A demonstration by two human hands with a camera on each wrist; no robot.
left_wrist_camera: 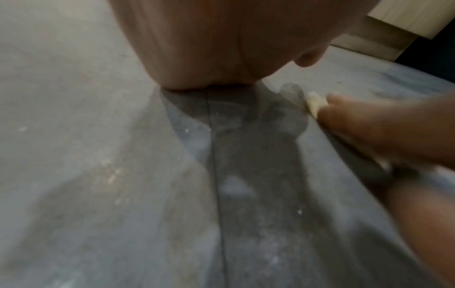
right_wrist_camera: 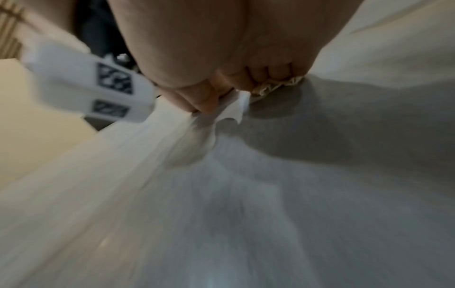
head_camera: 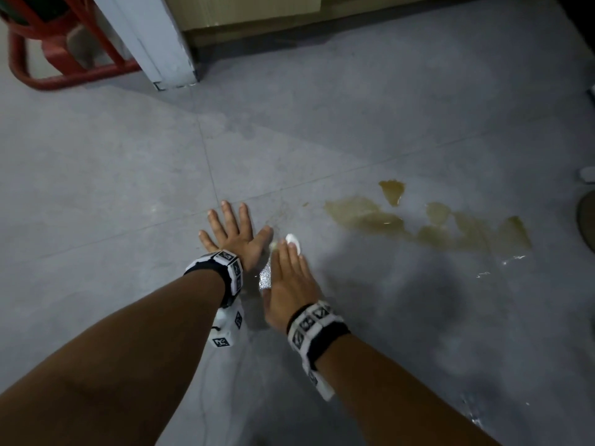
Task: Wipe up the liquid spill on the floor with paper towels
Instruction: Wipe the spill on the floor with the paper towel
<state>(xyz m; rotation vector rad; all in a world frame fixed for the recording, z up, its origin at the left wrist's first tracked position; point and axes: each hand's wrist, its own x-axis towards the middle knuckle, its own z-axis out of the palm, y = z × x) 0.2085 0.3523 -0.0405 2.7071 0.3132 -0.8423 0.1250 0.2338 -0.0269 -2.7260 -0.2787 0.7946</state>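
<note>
A yellowish-brown spill (head_camera: pixel 428 226) lies in patches on the grey floor (head_camera: pixel 128 156), to the right of both hands. My right hand (head_camera: pixel 289 275) presses a white paper towel (head_camera: pixel 293 241) onto the floor just left of the spill. In the right wrist view its thumb and curled fingers (right_wrist_camera: pixel 268 72) hold the towel (right_wrist_camera: pixel 236 109), which is stained yellow at one edge. My left hand (head_camera: pixel 231 236) rests flat on the floor with fingers spread, beside the right hand and holding nothing. The left wrist view shows the towel's stained tip (left_wrist_camera: pixel 314 103) under the right hand (left_wrist_camera: pixel 369 126).
A red metal frame (head_camera: pixel 38 72) and a white post (head_camera: pixel 161 43) stand at the back left, with a beige cabinet base (head_camera: pixel 289 14) behind. A dark round object (head_camera: pixel 587 220) and a small white scrap (head_camera: pixel 587 173) sit at the right edge. Wet glints (head_camera: pixel 502 265) show below the spill.
</note>
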